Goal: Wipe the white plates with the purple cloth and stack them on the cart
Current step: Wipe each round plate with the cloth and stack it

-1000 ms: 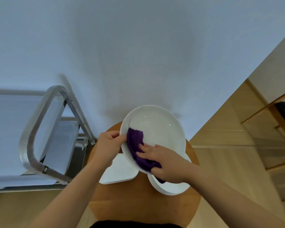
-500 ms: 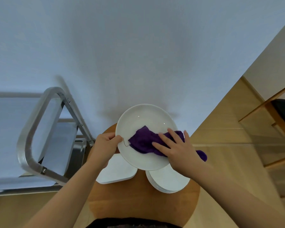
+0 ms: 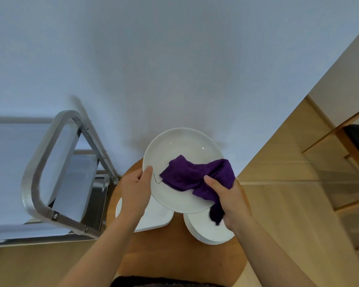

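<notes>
Head view, plate-wiping step. A round white plate (image 3: 178,154) is held tilted above the round wooden desk (image 3: 174,251), in front of the pale wall. The left hand (image 3: 136,189) takes it at its left rim, thumb on the upper face and the remaining fingers hidden beneath; this grip is closed on the rim. The right hand (image 3: 230,198) is curled round the purple cloth (image 3: 195,175), which lies spread across the plate's face toward the near right edge, one end hanging down past the rim beside the palm. Below the held plate, a stack of round white plates (image 3: 207,230) sits on the right of the desk, and a squarish white plate (image 3: 153,218) lies on the left, partly covered by the left forearm. The metal cart (image 3: 42,168) stands to the left, just beside the desk; no plate is visible on the part of it in view. Handling note: the plate appears glazed, rigid and breakable, probably slippery on its face, so a rim hold with support underneath suits it best. The cloth is soft and limp, conforms to the dish, and is best bunched in the palm.
</notes>
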A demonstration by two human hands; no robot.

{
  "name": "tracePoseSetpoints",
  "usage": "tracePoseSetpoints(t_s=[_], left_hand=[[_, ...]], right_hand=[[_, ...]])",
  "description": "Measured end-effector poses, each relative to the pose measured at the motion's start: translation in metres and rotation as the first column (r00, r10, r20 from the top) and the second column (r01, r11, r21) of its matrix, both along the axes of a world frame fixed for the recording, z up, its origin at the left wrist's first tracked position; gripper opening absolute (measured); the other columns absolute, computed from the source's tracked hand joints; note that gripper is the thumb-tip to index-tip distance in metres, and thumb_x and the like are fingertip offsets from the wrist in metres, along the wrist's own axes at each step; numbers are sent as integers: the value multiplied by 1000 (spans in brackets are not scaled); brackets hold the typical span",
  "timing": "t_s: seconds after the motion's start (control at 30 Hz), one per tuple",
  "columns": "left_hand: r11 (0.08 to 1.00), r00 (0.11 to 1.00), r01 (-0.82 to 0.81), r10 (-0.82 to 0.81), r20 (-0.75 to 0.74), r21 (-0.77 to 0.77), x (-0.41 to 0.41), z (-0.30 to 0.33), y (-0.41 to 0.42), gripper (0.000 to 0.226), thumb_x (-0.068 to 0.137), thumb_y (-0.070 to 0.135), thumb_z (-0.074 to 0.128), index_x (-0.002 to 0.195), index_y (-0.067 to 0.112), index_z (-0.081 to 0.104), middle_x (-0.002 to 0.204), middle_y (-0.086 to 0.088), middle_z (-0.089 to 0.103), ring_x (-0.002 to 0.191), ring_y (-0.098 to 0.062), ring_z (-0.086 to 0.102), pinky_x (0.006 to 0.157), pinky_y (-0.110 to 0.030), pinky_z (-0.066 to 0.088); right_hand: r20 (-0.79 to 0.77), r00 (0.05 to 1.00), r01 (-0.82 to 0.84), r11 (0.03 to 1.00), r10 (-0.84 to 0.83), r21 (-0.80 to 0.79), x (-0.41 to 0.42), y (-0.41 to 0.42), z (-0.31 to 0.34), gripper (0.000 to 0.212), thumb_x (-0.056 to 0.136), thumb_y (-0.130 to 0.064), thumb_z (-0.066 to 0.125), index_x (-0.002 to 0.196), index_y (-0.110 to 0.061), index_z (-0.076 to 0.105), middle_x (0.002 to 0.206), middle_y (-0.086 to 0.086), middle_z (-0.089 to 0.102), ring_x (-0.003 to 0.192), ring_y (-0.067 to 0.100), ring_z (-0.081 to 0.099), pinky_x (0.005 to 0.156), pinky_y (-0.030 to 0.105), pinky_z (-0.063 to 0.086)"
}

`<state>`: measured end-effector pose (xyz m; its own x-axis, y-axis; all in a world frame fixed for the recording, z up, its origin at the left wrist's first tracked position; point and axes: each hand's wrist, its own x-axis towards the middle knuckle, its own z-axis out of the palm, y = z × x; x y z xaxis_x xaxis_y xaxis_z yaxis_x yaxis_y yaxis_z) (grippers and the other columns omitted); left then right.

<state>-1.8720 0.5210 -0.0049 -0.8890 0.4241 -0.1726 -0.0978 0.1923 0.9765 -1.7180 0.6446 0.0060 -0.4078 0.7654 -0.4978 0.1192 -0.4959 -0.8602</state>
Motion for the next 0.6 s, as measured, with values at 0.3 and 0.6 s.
tracePoseSetpoints(t_s=[0.3,0.6], left_hand=[[947,951,-66,-36,308,315,26,11,21,10,91,38,56,99,37,61,85,10,72,77,-9,70,58,-21,55],[905,856,-227,9,517,359,31,7,13,15,94,42,50,99,39,63,85,5,75,76,-16,71,58,-32,56]], right_hand=[[-55,946,275,882,-319,-381,-27,-29,-11,34,75,3,71,105,-9,63,95,15,68,83,31,67,71,45,57],[-1,983,181,977,-182,-112,-18,-11,-15,43,68,-4,80,107,-14,63,96,10,71,87,28,67,66,38,56]])
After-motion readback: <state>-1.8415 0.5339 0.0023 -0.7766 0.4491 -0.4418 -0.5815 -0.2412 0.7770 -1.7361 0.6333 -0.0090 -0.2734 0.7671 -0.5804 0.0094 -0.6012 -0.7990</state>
